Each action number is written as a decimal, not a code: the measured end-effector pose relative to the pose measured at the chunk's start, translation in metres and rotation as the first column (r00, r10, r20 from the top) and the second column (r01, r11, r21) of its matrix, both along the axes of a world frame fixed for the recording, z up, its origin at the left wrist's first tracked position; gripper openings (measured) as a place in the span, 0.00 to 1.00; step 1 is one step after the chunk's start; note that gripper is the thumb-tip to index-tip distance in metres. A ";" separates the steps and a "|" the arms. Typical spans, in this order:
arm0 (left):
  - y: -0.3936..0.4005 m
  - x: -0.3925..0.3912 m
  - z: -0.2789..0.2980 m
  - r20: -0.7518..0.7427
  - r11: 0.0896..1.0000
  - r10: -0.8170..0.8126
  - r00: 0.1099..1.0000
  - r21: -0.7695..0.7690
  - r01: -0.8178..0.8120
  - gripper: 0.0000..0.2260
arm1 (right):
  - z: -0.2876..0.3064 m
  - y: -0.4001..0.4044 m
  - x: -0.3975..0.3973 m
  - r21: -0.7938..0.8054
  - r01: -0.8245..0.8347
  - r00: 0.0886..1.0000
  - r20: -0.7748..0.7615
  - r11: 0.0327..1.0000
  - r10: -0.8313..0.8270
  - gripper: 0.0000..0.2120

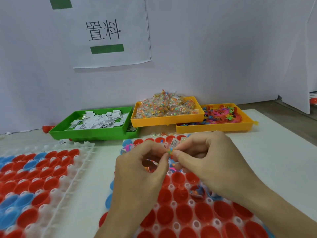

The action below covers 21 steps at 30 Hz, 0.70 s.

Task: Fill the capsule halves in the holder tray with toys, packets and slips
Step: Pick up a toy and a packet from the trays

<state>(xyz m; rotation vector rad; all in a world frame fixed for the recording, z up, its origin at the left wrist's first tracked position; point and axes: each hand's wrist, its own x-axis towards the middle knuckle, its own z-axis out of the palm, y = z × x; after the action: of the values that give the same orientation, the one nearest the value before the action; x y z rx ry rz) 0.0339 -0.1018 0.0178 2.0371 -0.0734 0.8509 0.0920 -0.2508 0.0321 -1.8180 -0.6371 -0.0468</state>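
Separating a small multicoloured toy (170,151) at the centre of the frame, the left hand (142,167) and the right hand (205,157) each pinch it between thumb and forefinger, fingertips almost touching. The remaining fingers of both hands are curled; something red-and-white seems tucked under the left palm, though what it is cannot be told.

The hands hover above the holder tray (173,203) in the lower centre and right, whose red capsule halves (183,212) mostly stand empty in the near rows. One half (197,192) just below the right wrist already holds coloured pieces, and the far rows near the frame's centre appear filled with slips and toys. The step in hand is judged to be loading a toy; the next move calls for lowering it into an empty half directly beneath, a short drop with one hand releasing.

Supplies lie across the middle of the frame: a green tray (92,133) of white slips, an orange tray (164,120) of packets, and a second orange tray (214,128) of loose toys, its left end tucked beneath the first. A second capsule tray (34,182) fills the lower left, with a strip of bare white surface between the two. Open room remains at right, beyond the holder tray's edge.
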 end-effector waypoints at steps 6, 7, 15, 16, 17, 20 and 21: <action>0.000 0.000 0.002 0.063 0.999 -0.015 0.998 0.050 0.012 0.07 | -0.001 0.003 -0.005 0.006 -0.010 0.999 -0.047 1.000 0.010 0.06; 0.001 0.000 0.003 0.057 0.998 -0.033 0.998 0.049 0.030 0.07 | -0.001 0.003 -0.005 0.012 0.001 0.999 -0.047 1.000 -0.001 0.06; 0.005 0.001 0.001 0.019 0.990 -0.140 0.990 0.013 0.140 0.06 | -0.002 0.003 -0.002 0.054 -0.037 0.988 -0.147 0.998 0.045 0.07; 0.006 0.002 0.000 0.021 0.991 -0.132 0.991 0.022 0.131 0.05 | -0.001 0.003 -0.002 0.078 -0.055 0.985 -0.159 0.995 0.067 0.06; 0.007 0.002 0.000 0.023 0.991 -0.127 0.992 0.034 0.126 0.05 | 0.000 0.003 -0.002 0.092 -0.069 0.983 -0.161 0.993 0.084 0.04; 0.007 0.002 0.000 0.015 0.990 -0.130 0.991 0.060 0.129 0.05 | 0.000 0.002 -0.002 0.110 -0.086 0.982 -0.158 0.990 0.103 0.01; 0.007 0.002 0.000 0.008 0.990 -0.133 0.991 0.053 0.133 0.05 | 0.000 0.001 -0.001 0.116 -0.089 0.981 -0.159 0.989 0.107 0.01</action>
<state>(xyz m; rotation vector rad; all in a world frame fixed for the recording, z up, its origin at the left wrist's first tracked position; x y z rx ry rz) 0.0359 -0.0946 0.0181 2.0515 -0.2374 0.7840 0.0908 -0.2494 0.0321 -1.6635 -0.5940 0.1318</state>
